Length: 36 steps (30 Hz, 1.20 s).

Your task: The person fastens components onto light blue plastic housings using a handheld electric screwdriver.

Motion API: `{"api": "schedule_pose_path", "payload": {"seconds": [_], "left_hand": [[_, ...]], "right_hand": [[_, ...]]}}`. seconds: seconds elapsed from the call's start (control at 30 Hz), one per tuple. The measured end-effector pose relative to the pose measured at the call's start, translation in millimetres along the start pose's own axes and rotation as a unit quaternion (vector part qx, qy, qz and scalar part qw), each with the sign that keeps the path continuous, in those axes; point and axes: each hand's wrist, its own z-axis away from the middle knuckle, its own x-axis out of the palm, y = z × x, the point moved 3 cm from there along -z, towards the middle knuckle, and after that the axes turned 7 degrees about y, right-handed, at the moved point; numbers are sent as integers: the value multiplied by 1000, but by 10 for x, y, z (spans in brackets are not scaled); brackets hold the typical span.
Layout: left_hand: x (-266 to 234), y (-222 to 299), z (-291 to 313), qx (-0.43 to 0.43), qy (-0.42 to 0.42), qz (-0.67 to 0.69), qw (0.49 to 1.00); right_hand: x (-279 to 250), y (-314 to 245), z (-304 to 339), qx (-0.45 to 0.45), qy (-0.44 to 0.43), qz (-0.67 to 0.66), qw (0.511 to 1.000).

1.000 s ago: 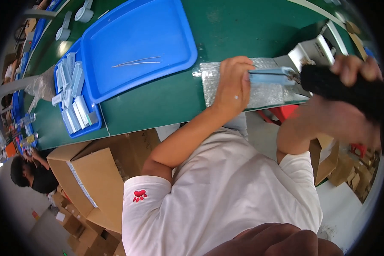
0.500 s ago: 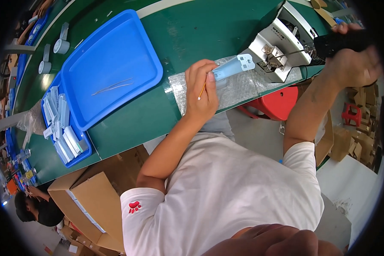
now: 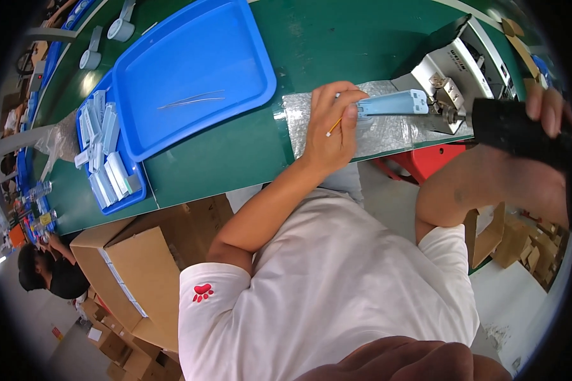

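My left hand (image 3: 334, 130) is closed round a light-blue plastic housing (image 3: 394, 103), whose far end points right. A thin yellow wire (image 3: 335, 126) with a small white plug sticks out by my thumb. At the right, my right hand (image 3: 546, 113) grips a black electric screwdriver (image 3: 505, 124), held sideways. Its tip points left at the housing's end, in front of a silver-and-black screw feeder (image 3: 467, 63). Whether the tip touches the housing, I cannot tell. Beneath the housing lies a silvery bubble-wrap sheet (image 3: 388, 140).
A large blue tray (image 3: 260, 76) holds a few thin wires (image 3: 190, 100). Below its left edge, a smaller blue tray (image 3: 141, 184) holds several light-blue housings (image 3: 98, 136). Two cup-shaped parts (image 3: 121, 28) stand farther off. A red stool (image 3: 429, 162) and cardboard boxes (image 3: 143, 267) flank the bench.
The screwdriver has come down from above the feeder to the housing's right end. My left hand has levelled the housing and shifted right in view. The whole view has turned slightly.
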Motion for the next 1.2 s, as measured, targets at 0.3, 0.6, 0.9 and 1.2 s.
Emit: {"api": "schedule_pose_path", "payload": {"seconds": [0.3,0.6,0.9,1.2], "left_hand": [[-3,5,6,7,3,11,1000],[-9,23,-3,-8,3,19,1000],[-11,3,19,-8,4,24,1000],[32,23,-10,7,-9,23,1000]], "right_hand": [[-41,53,-107,0,-57,-74,996],[169,-59,-17,-19,-102,-126,987],[-65,-102,16,-88,-55,-3,995],[-99,-153,25,-10,-116,-119,986]]}}
